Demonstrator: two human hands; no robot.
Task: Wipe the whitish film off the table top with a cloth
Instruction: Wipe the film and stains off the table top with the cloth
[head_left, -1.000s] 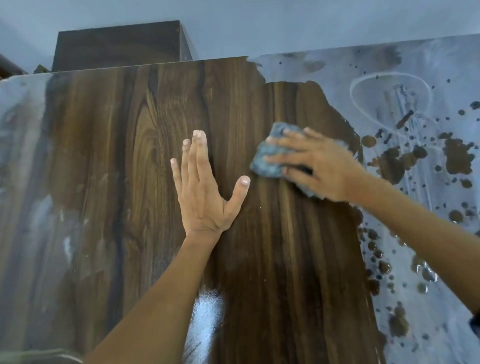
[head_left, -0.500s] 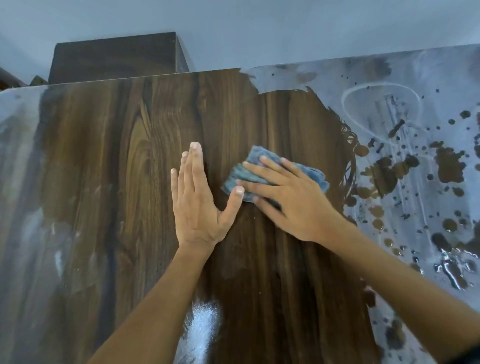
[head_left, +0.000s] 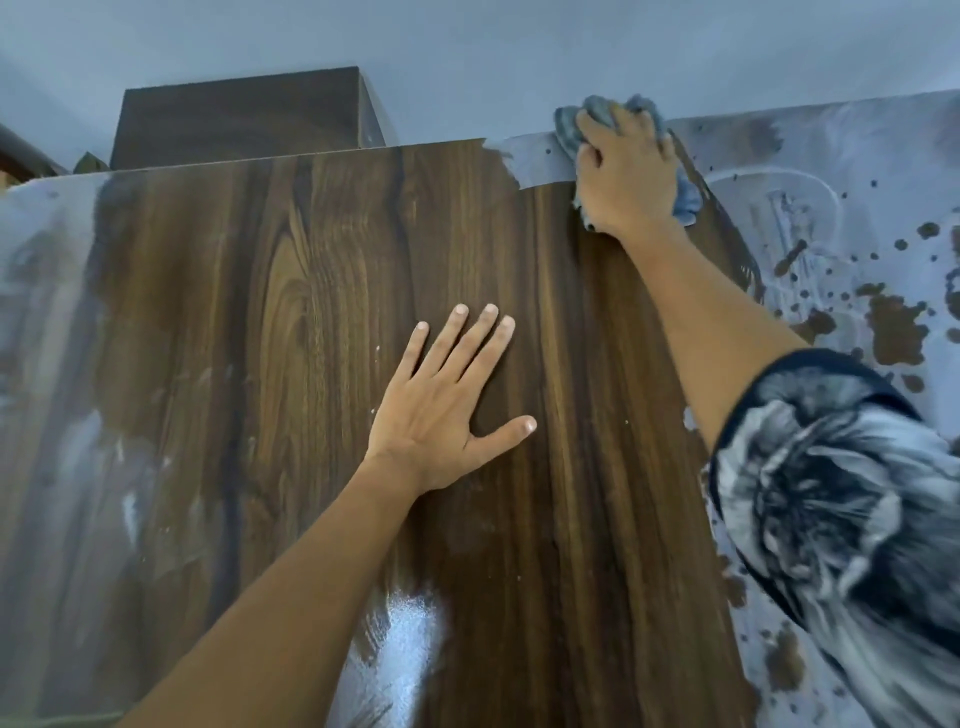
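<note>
Right hand (head_left: 626, 176) clamped down on the blue-grey cloth (head_left: 571, 124), right at the far edge of the table top (head_left: 311, 312) where whitish film (head_left: 857, 208) meets bare wood. Left hand (head_left: 447, 410) flat, fingers spread, mid-table on clean dark grain. Film thick and splotchy all down the right, hazy on the left; dark cabinet (head_left: 244, 119) and pale wall (head_left: 519, 52) behind.
</note>
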